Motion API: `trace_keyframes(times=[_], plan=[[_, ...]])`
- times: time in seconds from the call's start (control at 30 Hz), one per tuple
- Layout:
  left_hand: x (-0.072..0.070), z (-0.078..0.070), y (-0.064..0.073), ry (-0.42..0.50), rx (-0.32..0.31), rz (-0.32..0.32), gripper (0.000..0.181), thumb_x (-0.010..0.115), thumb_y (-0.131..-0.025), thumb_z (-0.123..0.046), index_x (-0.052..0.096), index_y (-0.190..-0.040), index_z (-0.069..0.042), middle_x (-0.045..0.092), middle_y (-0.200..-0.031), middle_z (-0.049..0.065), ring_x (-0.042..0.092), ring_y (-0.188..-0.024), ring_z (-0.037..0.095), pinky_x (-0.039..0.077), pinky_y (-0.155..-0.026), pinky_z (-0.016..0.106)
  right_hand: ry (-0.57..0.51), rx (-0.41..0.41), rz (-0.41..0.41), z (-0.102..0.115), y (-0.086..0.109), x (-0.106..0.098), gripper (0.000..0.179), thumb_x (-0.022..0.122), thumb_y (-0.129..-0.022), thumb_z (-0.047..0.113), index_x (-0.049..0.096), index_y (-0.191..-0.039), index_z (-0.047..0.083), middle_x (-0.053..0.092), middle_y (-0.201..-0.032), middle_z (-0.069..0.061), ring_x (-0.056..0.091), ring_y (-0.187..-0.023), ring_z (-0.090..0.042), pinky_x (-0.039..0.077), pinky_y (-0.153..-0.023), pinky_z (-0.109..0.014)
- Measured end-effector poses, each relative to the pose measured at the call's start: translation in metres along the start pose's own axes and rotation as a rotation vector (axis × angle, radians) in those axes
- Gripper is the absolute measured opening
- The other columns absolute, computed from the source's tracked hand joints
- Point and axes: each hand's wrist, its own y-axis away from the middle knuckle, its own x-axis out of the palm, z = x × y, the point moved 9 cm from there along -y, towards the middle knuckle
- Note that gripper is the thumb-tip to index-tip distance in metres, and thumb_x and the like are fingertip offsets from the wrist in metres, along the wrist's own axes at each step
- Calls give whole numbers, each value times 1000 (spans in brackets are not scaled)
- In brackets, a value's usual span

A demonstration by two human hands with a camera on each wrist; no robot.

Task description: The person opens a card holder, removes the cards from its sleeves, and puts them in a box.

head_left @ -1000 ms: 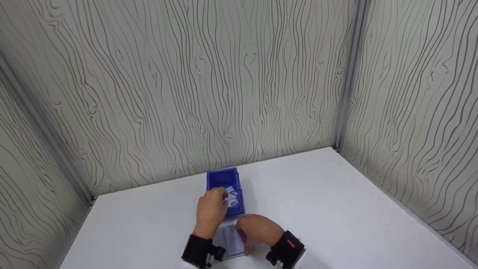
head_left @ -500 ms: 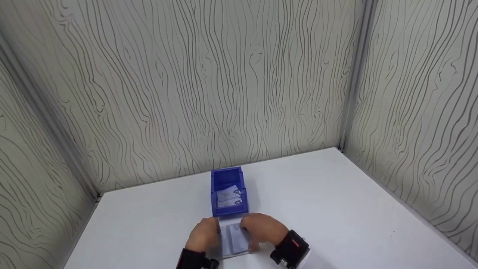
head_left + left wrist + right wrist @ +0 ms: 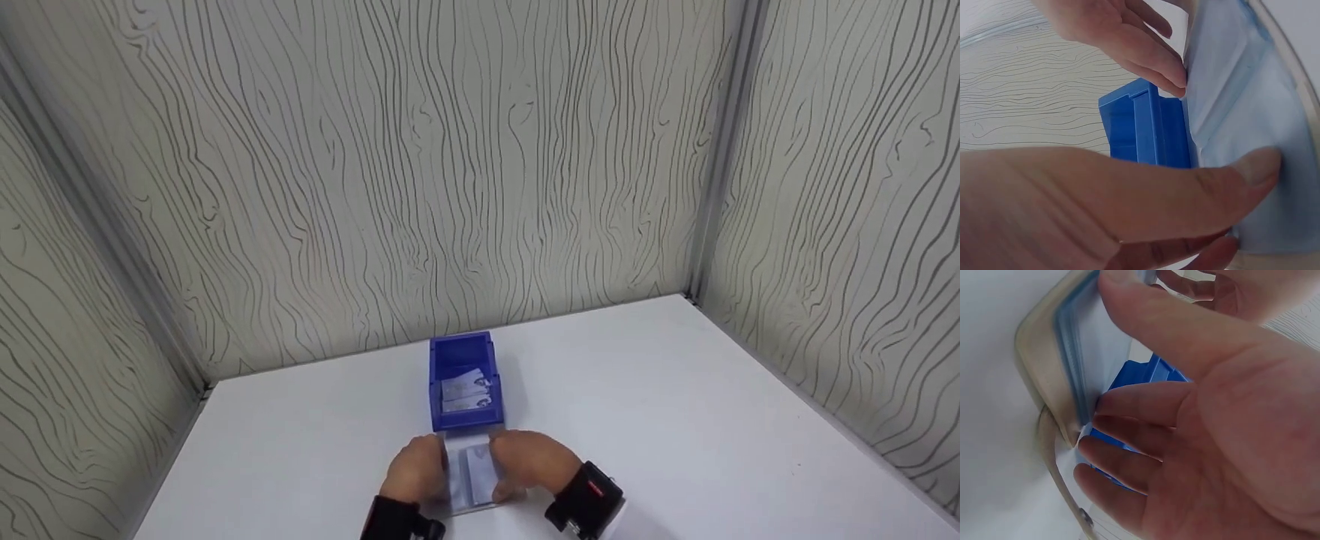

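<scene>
A small card holder (image 3: pixel 472 480) with clear plastic sleeves lies spread on the white table. My left hand (image 3: pixel 416 469) holds its left side. In the left wrist view the left thumb (image 3: pixel 1224 191) presses on a bluish sleeve, and other fingertips reach the edge. At the opposite side my right hand (image 3: pixel 534 459) grips the holder, its thumb over the sleeves and its fingers (image 3: pixel 1129 433) along the edge. The right wrist view shows a beige cover (image 3: pixel 1044 354) and a strap (image 3: pixel 1053 453) with a metal snap. A pale card seems to sit in the right-hand sleeve.
Just beyond the holder stands a blue bin (image 3: pixel 466 426) with several white printed cards (image 3: pixel 465 386) inside. Walls with a wood-grain pattern (image 3: pixel 450 187) enclose the white table (image 3: pixel 637 390) at the back and sides.
My left hand has come back from the blue bin to the card holder's left side. The right hand stays at the holder's right side. The head view has shifted slightly.
</scene>
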Motion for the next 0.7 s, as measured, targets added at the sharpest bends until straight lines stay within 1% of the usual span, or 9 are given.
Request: trace_keyframes(times=[0.07, 0.17, 0.27, 0.3, 0.37, 0.47, 0.57, 0.67, 0.7], plan=[[14, 16, -13, -26, 1, -6, 38, 93, -58, 4, 67, -82, -9, 67, -78, 3, 61, -70, 20, 58, -69, 46, 17, 2, -8, 1, 1, 0, 41, 98, -76, 32, 71, -96, 9, 65, -87, 1, 53, -74, -13, 57, -72, -34], [35, 39, -34, -52, 24, -24, 40, 95, -55, 0, 67, -80, -13, 66, -75, 0, 60, -67, 18, 55, -64, 42, 41, 2, -29, 2, 2, -1, 45, 99, -76, 33, 70, -100, 9, 66, -90, 1, 55, -76, -13, 59, -75, -34], [46, 51, -45, -38, 32, -14, 39, 95, -56, -2, 68, -80, -15, 68, -76, -1, 61, -67, 18, 54, -62, 40, 44, 8, -31, 3, 4, -1, 49, 99, -75, 33, 68, -105, 10, 65, -90, 1, 55, -77, -13, 59, -76, -34], [46, 51, -46, -36, 45, -22, 39, 95, -57, -2, 68, -81, -15, 68, -76, 0, 61, -67, 19, 53, -62, 40, 36, 15, -25, 3, 4, -2, 49, 98, -76, 33, 67, -106, 11, 64, -88, 1, 55, -76, -14, 59, -75, -34], [45, 49, -44, -35, 45, -9, 39, 96, -59, -2, 68, -82, -16, 67, -77, 0, 61, -68, 19, 52, -62, 39, 30, 14, -15, 4, 4, -1, 47, 98, -77, 32, 65, -104, 11, 61, -84, 1, 53, -74, -14, 57, -72, -34], [41, 44, -38, -23, 51, -2, 41, 96, -59, -2, 66, -81, -17, 65, -77, 0, 59, -68, 19, 50, -61, 38, 42, -18, -13, 7, 5, -2, 40, 95, -79, 28, 64, -100, 13, 56, -80, 5, 50, -69, -12, 53, -66, -31], [41, 45, -37, -17, 33, 23, 42, 97, -56, -4, 66, -81, -17, 65, -77, -2, 58, -67, 17, 50, -61, 37, 44, -46, -17, 11, 7, -4, 37, 94, -80, 23, 64, -99, 13, 53, -79, 6, 48, -68, -11, 49, -63, -28], [40, 45, -36, -18, 24, 22, 43, 98, -57, -3, 66, -83, -14, 66, -78, 1, 60, -69, 20, 53, -63, 40, 36, -33, -5, 11, 7, -4, 37, 94, -78, 21, 64, -99, 14, 54, -80, 7, 49, -68, -10, 48, -63, -27], [41, 47, -37, -16, 12, 36, 43, 98, -57, -4, 67, -84, -15, 66, -79, 0, 60, -70, 19, 53, -64, 40, 46, -27, 5, 11, 7, -3, 40, 95, -76, 22, 64, -99, 14, 54, -81, 7, 49, -69, -10, 49, -63, -27]])
